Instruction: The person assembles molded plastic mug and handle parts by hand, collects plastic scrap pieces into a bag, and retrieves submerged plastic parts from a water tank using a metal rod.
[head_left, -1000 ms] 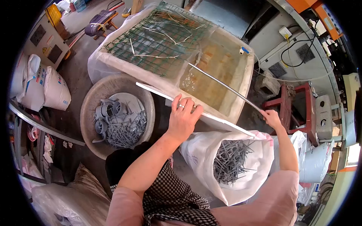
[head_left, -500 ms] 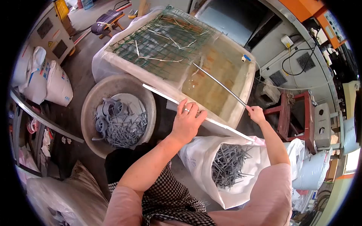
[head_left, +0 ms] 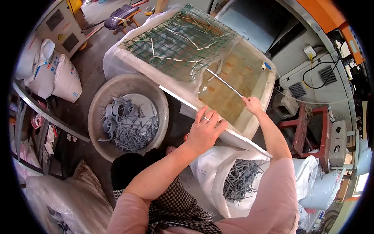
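Observation:
A water-filled tub (head_left: 146, 69) with a pale rim takes up the upper middle. My right hand (head_left: 252, 105) is closed around a thin metal rod (head_left: 225, 82), whose far end reaches to the water near a green mesh (head_left: 171, 39). My left hand (head_left: 208, 130) has its fingers bent over the top edge of a white board (head_left: 177, 97) along the tub's near side. Below that board stands an open white sack (head_left: 210, 175) with grey plastic sticks (head_left: 238, 181) inside. At the left, a round basin (head_left: 97, 130) holds grey rings and thin sticks.
White sacks (head_left: 67, 80) stand at the far left by a metal rail (head_left: 50, 113). At the right are a red frame (head_left: 298, 136), a concrete block (head_left: 337, 144) and a grey cabinet (head_left: 311, 84) with cables. A plastic-covered bag (head_left: 66, 195) lies at the lower left.
My right hand has moved left and up over the tub with the rod, whose visible part is shorter. The left hand keeps its hold on the board. The whole view has shifted.

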A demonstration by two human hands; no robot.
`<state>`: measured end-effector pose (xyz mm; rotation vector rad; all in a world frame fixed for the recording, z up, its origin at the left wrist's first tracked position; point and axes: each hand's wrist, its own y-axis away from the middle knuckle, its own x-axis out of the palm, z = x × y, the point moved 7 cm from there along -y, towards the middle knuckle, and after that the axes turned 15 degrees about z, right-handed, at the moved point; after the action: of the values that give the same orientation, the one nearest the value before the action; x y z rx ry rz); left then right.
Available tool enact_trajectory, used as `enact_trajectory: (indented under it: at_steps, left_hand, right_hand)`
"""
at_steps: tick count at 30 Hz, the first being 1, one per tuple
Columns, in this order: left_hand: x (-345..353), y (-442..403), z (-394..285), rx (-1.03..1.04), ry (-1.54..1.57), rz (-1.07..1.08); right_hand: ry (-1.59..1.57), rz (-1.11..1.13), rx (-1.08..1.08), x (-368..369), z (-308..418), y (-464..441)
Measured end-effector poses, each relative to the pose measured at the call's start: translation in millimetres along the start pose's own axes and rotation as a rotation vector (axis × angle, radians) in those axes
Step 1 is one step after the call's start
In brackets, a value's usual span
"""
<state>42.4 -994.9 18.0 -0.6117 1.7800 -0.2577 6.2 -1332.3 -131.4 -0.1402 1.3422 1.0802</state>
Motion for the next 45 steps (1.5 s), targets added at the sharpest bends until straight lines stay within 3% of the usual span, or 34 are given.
enact_trajectory:
  at_steps: [3,5,8,12,26,36,45]
  left_hand:
    - [-1,2,-1,-0.008,-0.015,0.005]
    - [0,3,-1,-0.012,-0.008,0.002]
    - [1,4,-2,-0.016,-0.01,-0.001]
    - [1,6,-2,-0.018,-0.024,-0.002]
    - [-3,10,4,-0.006,-0.01,-0.008]
    - [-4,11,10,-0.033,-0.024,-0.02]
    - [-9,13,8,-0.035,0.004,0.006]
  right_hand:
    - [0.083,-0.082,-0.086,-22,-31,28]
    - [0.2,-0.121,-0.035,-44,-42,69]
    - [0.12,-0.134,-0.058,-58,-61,114]
    - [0.066,-0.01,0.023,-63,-64,153]
    - [-0.056,0.156,-0.006,-47,-57,121]
    - [-0.252,0.149,0.031,-19,-105,131]
    - [-0.202,0.132,0.081,-16,-118,148]
